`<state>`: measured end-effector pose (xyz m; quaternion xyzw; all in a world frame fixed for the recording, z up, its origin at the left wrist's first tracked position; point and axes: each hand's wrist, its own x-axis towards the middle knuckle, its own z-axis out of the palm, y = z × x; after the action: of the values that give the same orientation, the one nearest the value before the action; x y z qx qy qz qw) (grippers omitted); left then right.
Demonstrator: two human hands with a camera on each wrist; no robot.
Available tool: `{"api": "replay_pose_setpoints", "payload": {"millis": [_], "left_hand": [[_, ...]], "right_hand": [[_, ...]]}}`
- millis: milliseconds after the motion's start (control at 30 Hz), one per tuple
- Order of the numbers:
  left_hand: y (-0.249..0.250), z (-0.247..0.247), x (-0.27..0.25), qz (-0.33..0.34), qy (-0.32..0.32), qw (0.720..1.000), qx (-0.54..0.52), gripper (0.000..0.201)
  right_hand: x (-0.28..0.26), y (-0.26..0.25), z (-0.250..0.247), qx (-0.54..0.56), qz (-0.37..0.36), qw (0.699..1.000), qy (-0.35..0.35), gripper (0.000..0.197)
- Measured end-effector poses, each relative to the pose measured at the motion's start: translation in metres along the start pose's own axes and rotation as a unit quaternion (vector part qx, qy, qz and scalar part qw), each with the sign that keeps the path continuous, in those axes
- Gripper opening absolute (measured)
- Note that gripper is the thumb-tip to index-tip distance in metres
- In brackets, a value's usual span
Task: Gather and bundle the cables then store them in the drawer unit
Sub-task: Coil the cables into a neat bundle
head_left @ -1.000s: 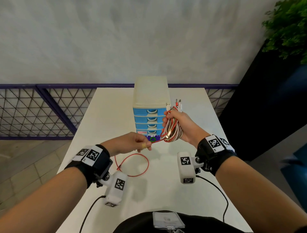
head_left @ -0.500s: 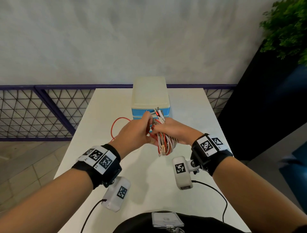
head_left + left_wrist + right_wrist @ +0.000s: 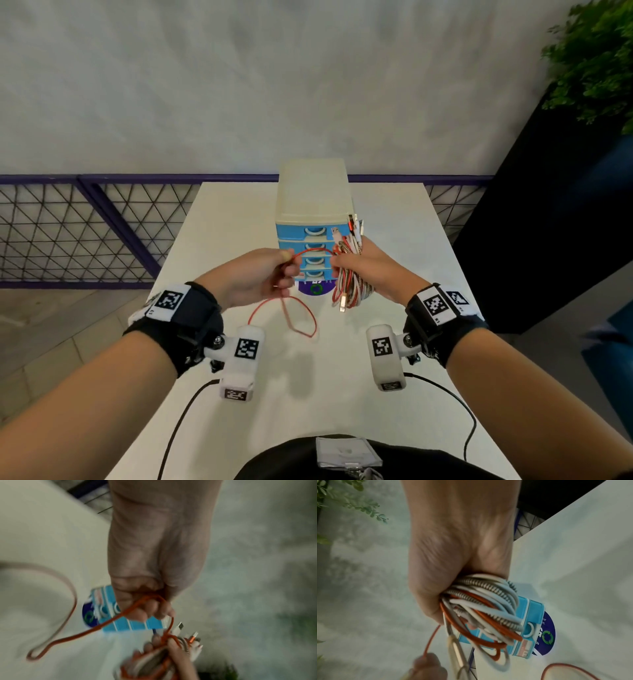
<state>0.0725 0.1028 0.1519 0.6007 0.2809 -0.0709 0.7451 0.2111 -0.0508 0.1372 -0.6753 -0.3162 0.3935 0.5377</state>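
Observation:
My right hand [image 3: 346, 265] grips a bundle of red, white and braided cables [image 3: 349, 287] held upright in front of the drawer unit; plug ends stick out above the fist. In the right wrist view the cable bundle [image 3: 481, 607] fills my fist. A thin red cable [image 3: 313, 253] runs from the bundle to my left hand [image 3: 286, 265], which pinches it, and the slack loop [image 3: 294, 317] hangs down onto the white table [image 3: 394, 212]. The left wrist view shows the red cable [image 3: 120, 615] passing through my left fingers [image 3: 154, 608]. The blue-fronted drawer unit [image 3: 313, 205] stands behind, all drawers closed.
A round blue sticker with a green recycle mark [image 3: 315, 287] lies on the table before the drawer unit. A purple metal railing [image 3: 102, 219] runs behind the table. A dark planter with a green plant [image 3: 589, 61] stands at the right.
My left hand has drawn away leftward from the bundle, pulling the red cable out in an arc. The loose red loop now hangs lower toward me. The bundle shifted right.

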Motion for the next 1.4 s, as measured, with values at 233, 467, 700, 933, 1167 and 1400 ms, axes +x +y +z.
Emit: {"api": "replay_pose_setpoints", "payload": {"millis": [233, 467, 700, 933, 1167, 1400], "left_hand": [[-0.011, 0.038, 0.002, 0.046, -0.075, 0.985, -0.146, 0.021], [-0.007, 0.048, 0.006, 0.024, -0.027, 0.990, -0.138, 0.019], [0.000, 0.052, 0.005, 0.032, 0.010, 0.999, -0.041, 0.013], [-0.003, 0.053, -0.010, -0.017, -0.136, 0.984, 0.113, 0.026], [-0.032, 0.038, -0.002, -0.021, -0.160, 0.946, 0.280, 0.032], [-0.026, 0.006, 0.011, 0.153, -0.019, 0.903, 0.402, 0.013]], "right_hand": [[0.006, 0.005, 0.014, 0.152, 0.009, 0.988, 0.002, 0.027], [0.004, 0.012, 0.012, 0.351, 0.082, 0.932, -0.044, 0.033], [-0.001, 0.004, 0.014, 0.261, 0.051, 0.962, -0.063, 0.027], [0.010, 0.001, 0.002, 0.087, -0.009, 0.975, 0.204, 0.008], [0.007, -0.004, -0.006, 0.237, 0.023, 0.959, 0.154, 0.002], [-0.006, -0.006, -0.004, 0.220, 0.070, 0.973, 0.010, 0.010]]}}
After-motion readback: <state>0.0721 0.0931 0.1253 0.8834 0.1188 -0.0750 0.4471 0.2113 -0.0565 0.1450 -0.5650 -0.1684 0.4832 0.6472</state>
